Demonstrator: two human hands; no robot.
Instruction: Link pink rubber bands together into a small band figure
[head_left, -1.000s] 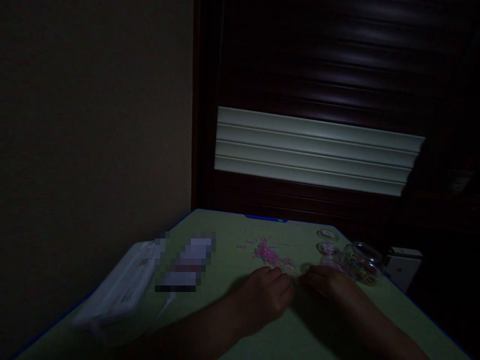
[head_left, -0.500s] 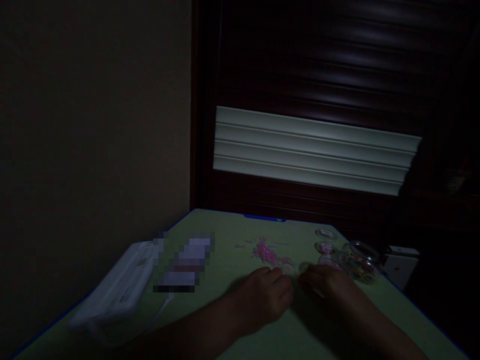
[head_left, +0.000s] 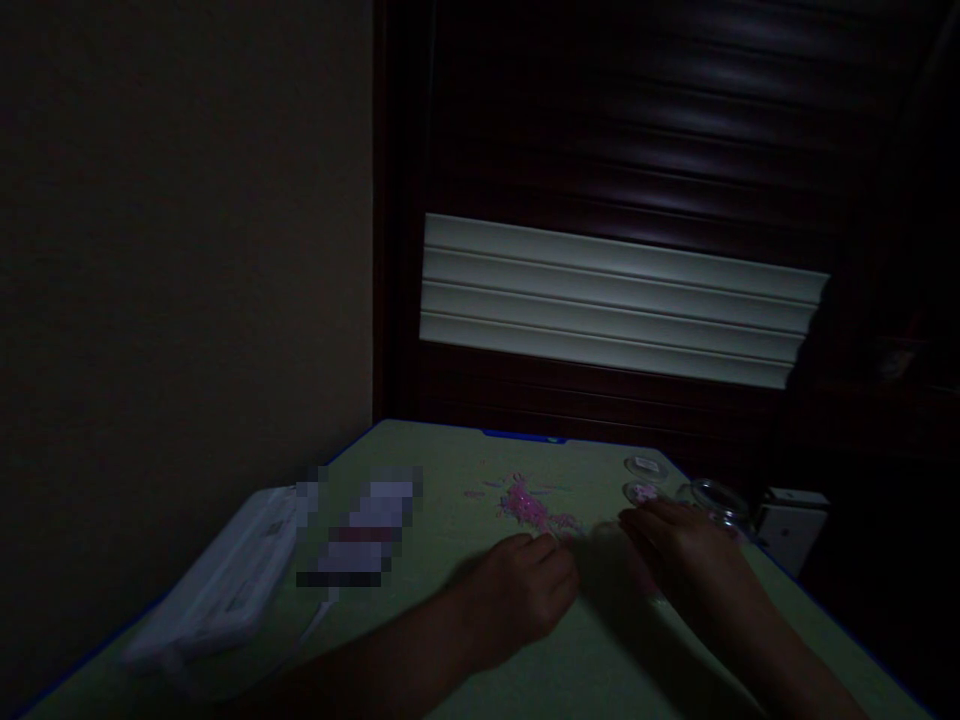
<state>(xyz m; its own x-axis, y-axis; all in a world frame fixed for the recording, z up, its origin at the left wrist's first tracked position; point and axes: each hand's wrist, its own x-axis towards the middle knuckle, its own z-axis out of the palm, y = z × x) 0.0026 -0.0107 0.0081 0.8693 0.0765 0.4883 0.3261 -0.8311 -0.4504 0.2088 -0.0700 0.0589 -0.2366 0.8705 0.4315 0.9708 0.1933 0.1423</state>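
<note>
A loose pile of small pink bands or strips (head_left: pixel 523 505) lies mid-table, with a few paler pieces around it. My left hand (head_left: pixel 529 590) rests just in front of the pile, fingers curled; whatever they may hold is hidden. Over the containers on the right is my right hand (head_left: pixel 682 550), its fingers bent and pressed together, contents not visible. Beneath it, something pinkish (head_left: pixel 641 572) shows partly. Beyond its fingers sit a small round dish with pink pieces (head_left: pixel 641 492) and a clear round lid (head_left: pixel 645 468). A clear jar (head_left: pixel 718 495) is mostly covered by this hand.
The green table (head_left: pixel 442 450) has a blue edge and meets a wall on the left. A long white device (head_left: pixel 217 585) and a blurred-out object (head_left: pixel 367 525) with a cable lie on the left. A white box (head_left: pixel 791 525) stands past the right edge. The room is dark.
My right hand has moved right and slightly up, away from my left hand, and now covers much of the jar. The left hand stays nearly in place. The view has shifted slightly.
</note>
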